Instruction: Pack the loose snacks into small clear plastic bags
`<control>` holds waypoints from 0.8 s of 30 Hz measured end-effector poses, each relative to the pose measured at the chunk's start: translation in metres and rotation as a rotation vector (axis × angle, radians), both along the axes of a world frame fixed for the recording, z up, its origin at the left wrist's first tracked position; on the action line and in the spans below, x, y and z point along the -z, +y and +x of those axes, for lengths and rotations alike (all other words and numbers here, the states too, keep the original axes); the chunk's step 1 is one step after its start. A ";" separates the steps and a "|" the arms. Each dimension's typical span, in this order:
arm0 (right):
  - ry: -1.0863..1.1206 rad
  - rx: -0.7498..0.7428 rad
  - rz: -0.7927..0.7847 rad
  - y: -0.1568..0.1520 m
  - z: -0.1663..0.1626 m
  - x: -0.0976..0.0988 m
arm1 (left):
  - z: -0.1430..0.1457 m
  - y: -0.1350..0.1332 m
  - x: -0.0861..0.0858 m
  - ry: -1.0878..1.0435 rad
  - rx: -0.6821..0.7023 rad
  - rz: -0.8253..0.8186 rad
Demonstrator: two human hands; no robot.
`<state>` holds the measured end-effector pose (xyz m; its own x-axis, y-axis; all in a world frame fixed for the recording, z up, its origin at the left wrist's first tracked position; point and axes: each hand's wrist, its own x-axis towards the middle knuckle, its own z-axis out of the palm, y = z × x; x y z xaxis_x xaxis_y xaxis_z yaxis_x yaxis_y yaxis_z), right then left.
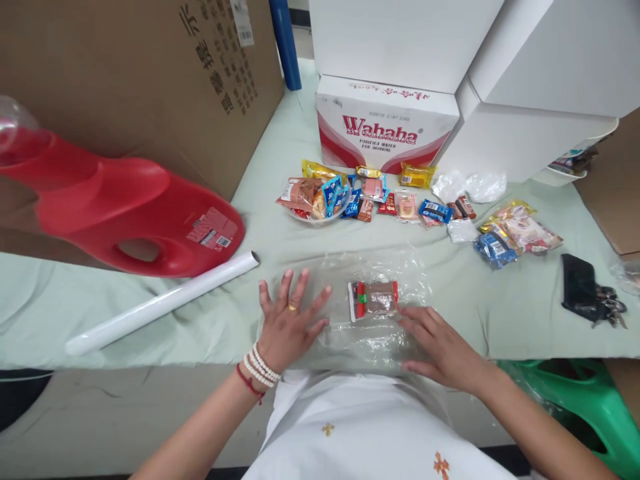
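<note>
A clear plastic bag (330, 340) lies flat on the pale green cloth in front of me. On or inside it, I cannot tell which, rest small packaged snacks (380, 298) in brown and red wrappers. My left hand (289, 320), with a ring and beaded bracelets, is spread over the bag's left side, fingers apart. At the bag's right side, my right hand (433, 343) has its fingers stretched out, the tips close to the snacks. Neither hand grips anything that I can see.
Behind lie a clear bowl (320, 219) of wrapped snacks, loose snacks (387, 203), a snack pile (520, 230) and a Wahaha carton (387, 130). A large red plastic bottle-shaped object (135, 200) and a white roll (165, 303) lie left. Keys (611, 303) sit right, above a green stool (575, 400).
</note>
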<state>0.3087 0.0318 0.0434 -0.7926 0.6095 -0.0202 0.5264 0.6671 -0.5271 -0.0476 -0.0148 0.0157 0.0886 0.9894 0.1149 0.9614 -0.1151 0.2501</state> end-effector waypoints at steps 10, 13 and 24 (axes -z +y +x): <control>0.205 0.061 -0.150 0.016 0.000 -0.009 | -0.004 0.008 -0.002 -0.054 -0.019 -0.045; 0.226 0.068 -0.224 0.041 -0.008 -0.028 | -0.009 -0.002 -0.006 -0.069 0.279 -0.055; 0.136 0.308 -0.546 0.100 -0.012 -0.012 | -0.005 0.028 0.000 -0.531 -0.031 -0.065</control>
